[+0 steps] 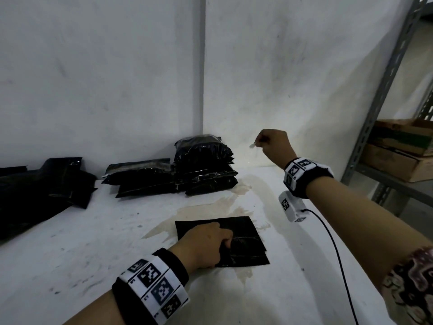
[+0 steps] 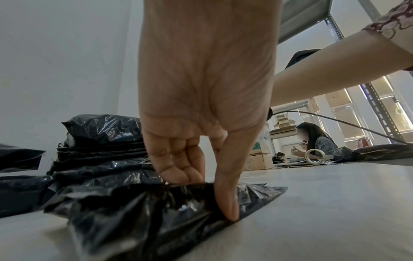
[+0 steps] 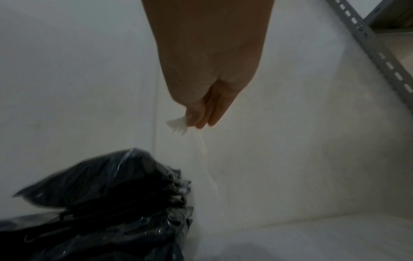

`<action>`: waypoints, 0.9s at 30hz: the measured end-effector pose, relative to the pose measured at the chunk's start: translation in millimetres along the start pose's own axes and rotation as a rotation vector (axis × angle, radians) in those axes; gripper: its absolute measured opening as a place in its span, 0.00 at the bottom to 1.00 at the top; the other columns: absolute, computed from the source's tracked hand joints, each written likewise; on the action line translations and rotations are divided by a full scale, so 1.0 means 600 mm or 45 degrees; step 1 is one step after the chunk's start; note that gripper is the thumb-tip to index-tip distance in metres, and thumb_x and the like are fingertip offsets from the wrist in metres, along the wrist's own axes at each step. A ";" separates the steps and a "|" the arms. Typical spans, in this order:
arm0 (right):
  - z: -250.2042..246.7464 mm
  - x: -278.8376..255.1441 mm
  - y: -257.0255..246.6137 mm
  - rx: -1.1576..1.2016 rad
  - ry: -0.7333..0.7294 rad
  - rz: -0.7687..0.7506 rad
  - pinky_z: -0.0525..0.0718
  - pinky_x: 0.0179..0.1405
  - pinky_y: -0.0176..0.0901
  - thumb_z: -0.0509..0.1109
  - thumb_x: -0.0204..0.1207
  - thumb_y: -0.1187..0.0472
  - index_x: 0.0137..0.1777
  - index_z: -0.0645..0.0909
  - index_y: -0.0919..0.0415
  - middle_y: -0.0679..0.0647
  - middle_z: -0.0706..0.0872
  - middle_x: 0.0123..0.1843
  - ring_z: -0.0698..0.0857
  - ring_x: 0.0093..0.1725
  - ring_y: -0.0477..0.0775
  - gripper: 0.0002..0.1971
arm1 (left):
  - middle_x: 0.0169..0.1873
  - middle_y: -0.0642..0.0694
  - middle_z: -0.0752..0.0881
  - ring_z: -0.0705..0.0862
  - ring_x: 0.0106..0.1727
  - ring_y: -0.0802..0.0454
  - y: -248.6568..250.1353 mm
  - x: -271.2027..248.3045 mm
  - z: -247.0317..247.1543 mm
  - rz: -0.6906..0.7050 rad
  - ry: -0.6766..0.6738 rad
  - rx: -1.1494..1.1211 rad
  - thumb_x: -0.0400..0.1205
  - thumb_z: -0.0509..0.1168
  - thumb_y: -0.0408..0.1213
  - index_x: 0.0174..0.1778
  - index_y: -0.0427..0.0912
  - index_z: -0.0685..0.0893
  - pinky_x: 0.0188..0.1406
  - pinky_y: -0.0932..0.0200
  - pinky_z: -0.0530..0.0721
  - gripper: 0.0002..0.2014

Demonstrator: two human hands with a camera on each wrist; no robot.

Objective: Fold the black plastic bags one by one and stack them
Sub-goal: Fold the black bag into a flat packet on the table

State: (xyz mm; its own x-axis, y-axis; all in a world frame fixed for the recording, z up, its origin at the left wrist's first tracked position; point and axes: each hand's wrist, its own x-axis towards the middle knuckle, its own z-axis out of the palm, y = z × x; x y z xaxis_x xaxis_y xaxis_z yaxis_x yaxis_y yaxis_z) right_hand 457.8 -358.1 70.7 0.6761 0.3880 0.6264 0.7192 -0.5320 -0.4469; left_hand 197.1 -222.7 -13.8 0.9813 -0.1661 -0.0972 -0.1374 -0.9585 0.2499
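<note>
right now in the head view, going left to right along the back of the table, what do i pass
loose unfolded bags → low stack of folded bags → tall stack of folded bags → right hand pinching a pale scrap → cardboard boxes on the shelf

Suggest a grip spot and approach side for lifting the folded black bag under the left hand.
Probably the right edge of the folded bag, approached from the right: the left hand pins its left side, the layered edges there lie free and flat on the table, and the right hand is already on that side.
</note>
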 end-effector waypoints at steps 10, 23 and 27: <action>0.006 0.047 0.005 -0.032 0.161 0.051 0.79 0.36 0.44 0.63 0.64 0.78 0.34 0.82 0.63 0.60 0.91 0.39 0.86 0.41 0.61 0.12 | 0.48 0.50 0.69 0.72 0.48 0.49 0.000 0.001 0.004 0.023 0.051 0.034 0.78 0.59 0.28 0.59 0.44 0.78 0.42 0.61 0.64 0.15; -0.028 0.090 -0.088 0.209 0.405 -0.132 0.80 0.41 0.43 0.68 0.70 0.73 0.38 0.83 0.66 0.59 0.90 0.40 0.84 0.40 0.55 0.04 | 0.49 0.50 0.67 0.72 0.50 0.48 -0.004 0.001 0.007 0.020 0.016 0.018 0.79 0.59 0.29 0.59 0.43 0.77 0.46 0.58 0.69 0.13; -0.037 0.063 -0.117 0.280 0.347 -0.171 0.77 0.38 0.37 0.71 0.70 0.72 0.39 0.84 0.65 0.59 0.89 0.39 0.82 0.37 0.51 0.04 | 0.50 0.49 0.68 0.74 0.53 0.46 -0.007 -0.015 0.011 -0.030 -0.037 0.042 0.79 0.60 0.28 0.59 0.45 0.76 0.55 0.49 0.73 0.14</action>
State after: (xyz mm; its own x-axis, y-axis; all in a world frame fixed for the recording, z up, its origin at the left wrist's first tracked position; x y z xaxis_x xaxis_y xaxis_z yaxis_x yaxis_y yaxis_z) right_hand 429.4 -323.1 139.9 0.5272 0.2132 0.8226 0.8359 -0.3043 -0.4569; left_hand 188.1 -218.8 -20.5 0.9801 -0.1496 -0.1309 -0.1192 -0.9693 0.2153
